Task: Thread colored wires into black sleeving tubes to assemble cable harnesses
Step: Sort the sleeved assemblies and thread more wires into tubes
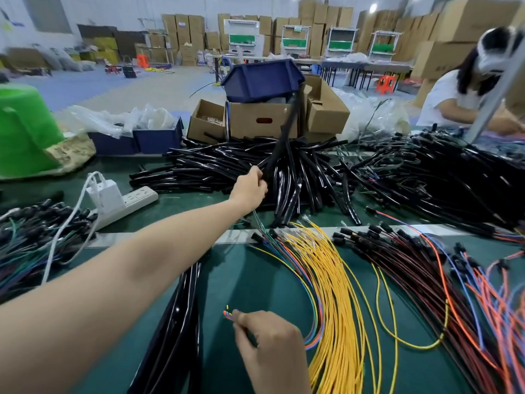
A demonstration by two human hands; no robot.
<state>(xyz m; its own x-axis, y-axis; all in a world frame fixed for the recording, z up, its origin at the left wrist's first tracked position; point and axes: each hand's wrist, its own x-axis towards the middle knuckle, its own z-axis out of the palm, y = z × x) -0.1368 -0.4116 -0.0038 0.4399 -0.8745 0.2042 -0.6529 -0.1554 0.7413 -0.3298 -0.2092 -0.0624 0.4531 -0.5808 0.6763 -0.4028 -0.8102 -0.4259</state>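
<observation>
Left hand (250, 189), arm stretched toward the far edge of the worktop, grips one black sleeving tube (283, 137) by its lower end. The tube rises at a slant above the heap below it. Right hand (270, 345), near the front edge, pinches a thin bundle of coloured wires (228, 315) between thumb and fingers, and I see yellow, orange and blue tips protruding to the left of the thumb.

Dark green worktop (250, 282): carries all that follows.
- Large heap of glossy black sleeving tubes (216, 169): centre, toward the far edge, directly under the left hand.
- Mound of black sleeved cables (443, 172): far right corner.
- Spread of red, orange and blue wires with black connectors (426, 277): right side, running to the front edge.
- Fan of yellow wires (335, 302): centre, just right of the right hand.
- Tangle of dark wires with black plugs (28, 234): left edge.
- Bright green plastic bucket (22, 129): far left corner.
- Brown cardboard boxes (261, 120): far edge, behind the tube heap, with a dark blue plastic bin (261, 78) tilted on top.
- A few loose black tubes (176, 322): front, beside the left forearm.
- White power strip (130, 201): left of centre, with a white plug seated in it.
</observation>
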